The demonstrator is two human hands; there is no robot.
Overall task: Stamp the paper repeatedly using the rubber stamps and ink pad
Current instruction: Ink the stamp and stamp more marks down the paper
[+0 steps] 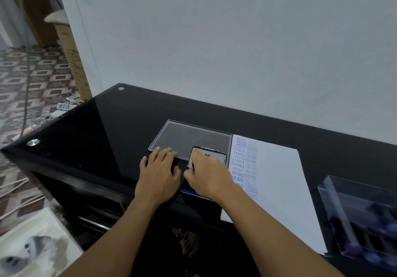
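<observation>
Surface [107, 130]: black glass desk top set against the far wall. It carries every item, arranged in a row from centre to right so that each is within arm's reach.

Paper [279, 180]: white sheet lying flat, right of centre, its left edge just beside the ink pad. Blue imprints (AMENDED, SAMPLE, AIR MAIL, FAX OUT, EXPRESS) run in two columns down its left margin. The rest is blank, so the stamping is judged to be only partly done.

Stamp box [361, 212]: clear case at the near right, just beside the paper's right edge. The dark shapes inside are blurred, presumably the rubber stamps kept to hand.

Clear lid [193, 137]: transparent shallow cover lying flat at far centre, probably the box top set aside out of the way.

Ink pad [214, 156]: small case between the clear lid and the paper, with its hinged cover raised at the far side and a strip of blue pad showing at the near side.

Left hand [160, 175]: spread flat on the surface, fingertips at the clear lid's near edge, holding nothing, likely for steadying.

Right hand [207, 174]: fingers curled down over the ink pad. It cannot be told whether they grip a stamp or the case.
</observation>
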